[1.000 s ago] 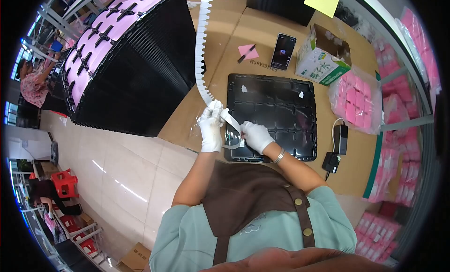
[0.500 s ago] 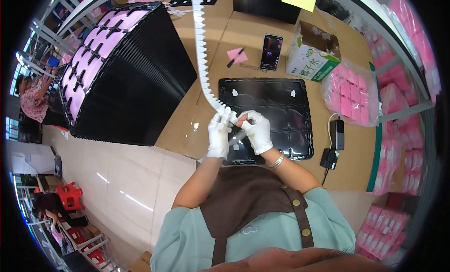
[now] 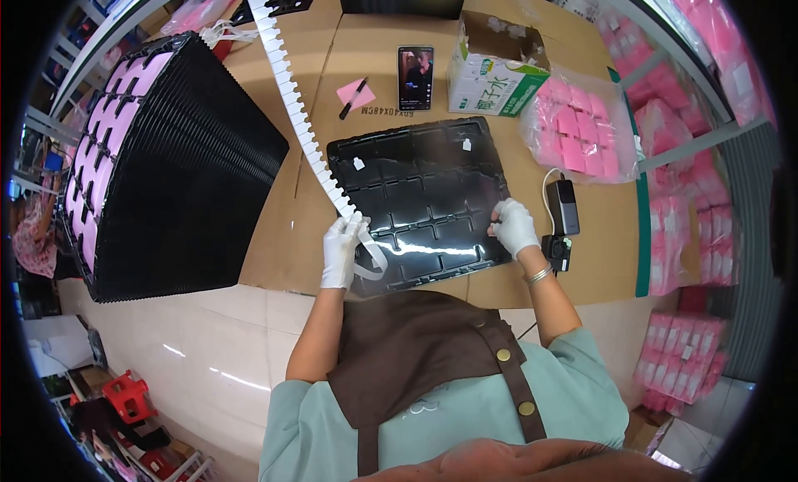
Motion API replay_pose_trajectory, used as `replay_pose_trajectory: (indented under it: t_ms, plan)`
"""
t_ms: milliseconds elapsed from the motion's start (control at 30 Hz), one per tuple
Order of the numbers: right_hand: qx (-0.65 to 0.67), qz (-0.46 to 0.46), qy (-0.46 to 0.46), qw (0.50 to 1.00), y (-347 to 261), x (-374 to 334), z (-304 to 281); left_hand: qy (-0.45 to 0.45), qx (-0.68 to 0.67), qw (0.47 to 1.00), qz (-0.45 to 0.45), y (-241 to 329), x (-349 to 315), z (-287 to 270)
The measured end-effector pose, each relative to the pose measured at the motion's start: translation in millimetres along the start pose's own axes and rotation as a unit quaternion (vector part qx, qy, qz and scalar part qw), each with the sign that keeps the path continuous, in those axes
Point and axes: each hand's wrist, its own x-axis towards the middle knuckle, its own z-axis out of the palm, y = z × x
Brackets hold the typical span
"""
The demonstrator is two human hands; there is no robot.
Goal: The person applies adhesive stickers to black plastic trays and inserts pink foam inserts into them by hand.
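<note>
A long white strip of small stickers (image 3: pixel 293 100) runs down from the top of the view to my left hand (image 3: pixel 339 253), which wears a white glove and pinches its lower end. A loose tail of the strip's backing curls over the near left corner of a black plastic tray (image 3: pixel 424 183). My right hand (image 3: pixel 515 228), gloved with some fingertips bare, is at the tray's right edge with its fingers drawn together. Whatever is between those fingertips is too small to make out. White stickers show on the tray's far left (image 3: pixel 359 163) and far right (image 3: pixel 467 145).
At left leans a tall stack of black trays (image 3: pixel 191 174) with pink pieces on its end. A phone (image 3: pixel 416 78), a pen (image 3: pixel 353 99) on pink paper, an open carton (image 3: pixel 499 71), bagged pink pieces (image 3: pixel 582 125) and a power bank (image 3: pixel 564 208) surround the tray on the cardboard-covered table.
My hands have parted: the right has moved from the strip's end to the tray's right side, while the left keeps the strip. The whole view has shifted and the tray appears slightly turned.
</note>
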Motion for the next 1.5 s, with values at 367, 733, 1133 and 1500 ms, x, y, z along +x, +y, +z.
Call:
replay_pose_trajectory:
  t_ms: [367, 733, 1133, 1500]
  plan:
    - [0.114, 0.029, 0.049, 0.992, 12, -2, 7, 0.001, 0.062, 0.998, 0.022, 6, -9, 6]
    - [0.066, -0.109, 0.003, 0.992, 24, -5, 1, 0.005, 0.052, 0.998, 0.026, -4, -1, 2]
    - [0.033, -0.017, -0.056, 0.998, 1, 2, -14, 0.009, 0.057, 0.997, 0.045, 4, -8, 6]
    - [0.139, -0.077, -0.027, 0.987, 29, 1, -7, 0.007, 0.035, 0.999, 0.03, -2, -2, 3]
